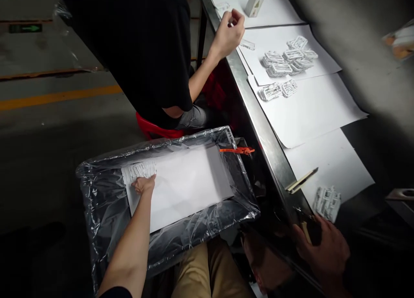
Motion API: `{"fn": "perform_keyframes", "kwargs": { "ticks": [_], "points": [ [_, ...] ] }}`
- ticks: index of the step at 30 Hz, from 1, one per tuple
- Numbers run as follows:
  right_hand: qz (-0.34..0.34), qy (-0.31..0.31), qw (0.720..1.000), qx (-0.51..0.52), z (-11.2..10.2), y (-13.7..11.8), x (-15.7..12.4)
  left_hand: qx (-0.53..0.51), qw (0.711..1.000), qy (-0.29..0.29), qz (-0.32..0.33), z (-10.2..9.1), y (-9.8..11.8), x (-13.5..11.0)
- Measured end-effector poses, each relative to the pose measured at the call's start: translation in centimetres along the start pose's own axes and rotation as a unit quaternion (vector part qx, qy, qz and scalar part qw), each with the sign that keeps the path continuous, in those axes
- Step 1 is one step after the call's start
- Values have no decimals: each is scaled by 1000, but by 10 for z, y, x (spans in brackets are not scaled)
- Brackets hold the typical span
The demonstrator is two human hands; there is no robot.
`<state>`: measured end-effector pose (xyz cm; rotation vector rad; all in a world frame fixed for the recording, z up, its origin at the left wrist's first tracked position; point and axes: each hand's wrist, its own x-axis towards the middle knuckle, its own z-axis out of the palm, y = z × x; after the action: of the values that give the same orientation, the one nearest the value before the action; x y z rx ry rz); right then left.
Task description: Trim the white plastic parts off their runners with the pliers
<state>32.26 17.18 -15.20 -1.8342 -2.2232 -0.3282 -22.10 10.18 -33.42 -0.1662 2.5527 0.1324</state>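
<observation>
My left hand (144,184) reaches into a plastic-lined bin (110,211). Its fingers are closed around the near side of a row of thin white plastic parts (139,169), which stand packed on a white sheet (187,181). At the table's edge on the right, my right hand (323,248) has its thumb and fingers apart. Its fingertips come up against a small stack of white plastic parts (327,203); I see no grip on it. A pale utility knife (302,180) lies just beyond, across the table's edge.
A co-worker in black (139,43) sits on a red stool (158,127), one hand (229,32) over the table. Several stacks of white parts (284,63) lie on paper sheets (317,112). A bottle (256,1) stands farther back. Orange cord (237,150) hangs at the bin's corner.
</observation>
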Motion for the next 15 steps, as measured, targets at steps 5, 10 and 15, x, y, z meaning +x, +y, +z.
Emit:
{"fn": "perform_keyframes", "kwargs": {
  "ticks": [5,10,15],
  "points": [
    [52,71,994,61,-30,-36,-4,-31,999,9,26,4,-1,-8],
    [-54,-124,933,332,1,-186,-2,-52,998,8,31,-2,8,4],
    [-332,-381,811,294,121,-385,30,-112,992,-26,55,13,-4,15]
  ]
}}
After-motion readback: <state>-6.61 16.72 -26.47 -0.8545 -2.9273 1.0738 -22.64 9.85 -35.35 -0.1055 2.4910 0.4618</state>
